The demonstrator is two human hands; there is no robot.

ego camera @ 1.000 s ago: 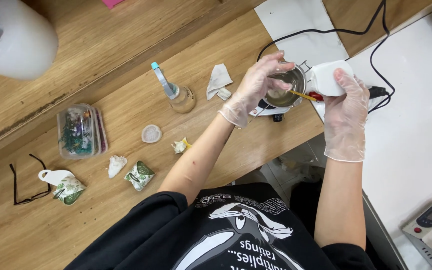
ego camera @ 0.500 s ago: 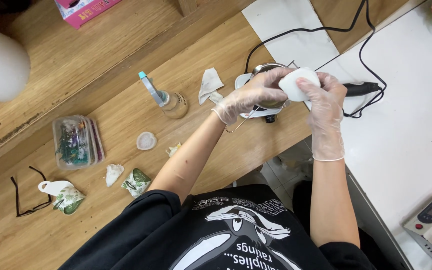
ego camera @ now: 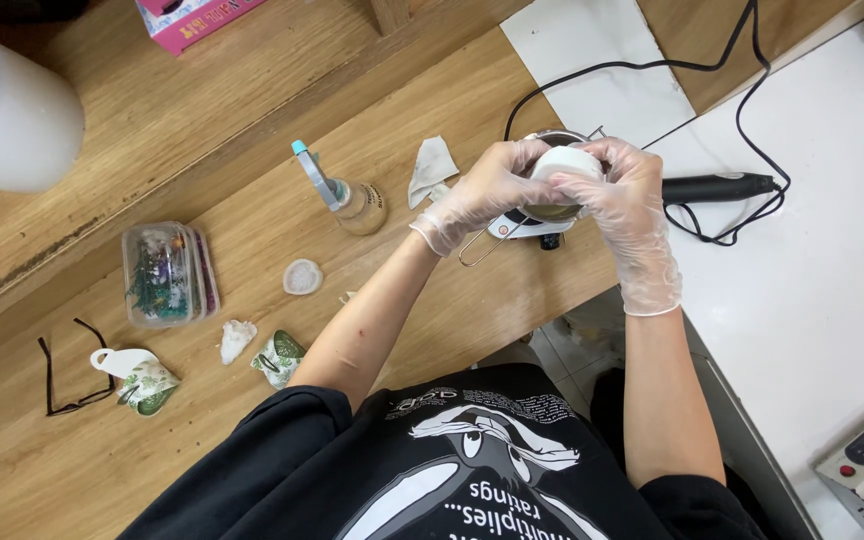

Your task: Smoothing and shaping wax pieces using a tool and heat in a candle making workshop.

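Both of my hands wear clear gloves and meet over a small metal pot (ego camera: pixel 552 212) on a white heater base (ego camera: pixel 512 229) at the table's edge. My left hand (ego camera: pixel 487 195) and my right hand (ego camera: pixel 624 195) together grip a small round white container (ego camera: pixel 567 160) held just above the pot. A wire handle (ego camera: pixel 477 248) sticks out from the pot toward me. What is inside the container is hidden by my fingers.
On the wooden table lie a small bottle with a blue-tipped tool (ego camera: pixel 357 205), crumpled tissue (ego camera: pixel 432 168), a clear box of dried flowers (ego camera: pixel 165 272), a round lid (ego camera: pixel 302 276), glasses (ego camera: pixel 67 372) and small packets (ego camera: pixel 277 357). A black tool with cord (ego camera: pixel 717 187) rests on the white counter.
My hands lifted the white container from the right side of the pot to directly above it, and both hands closed around it. The view shifted slightly.
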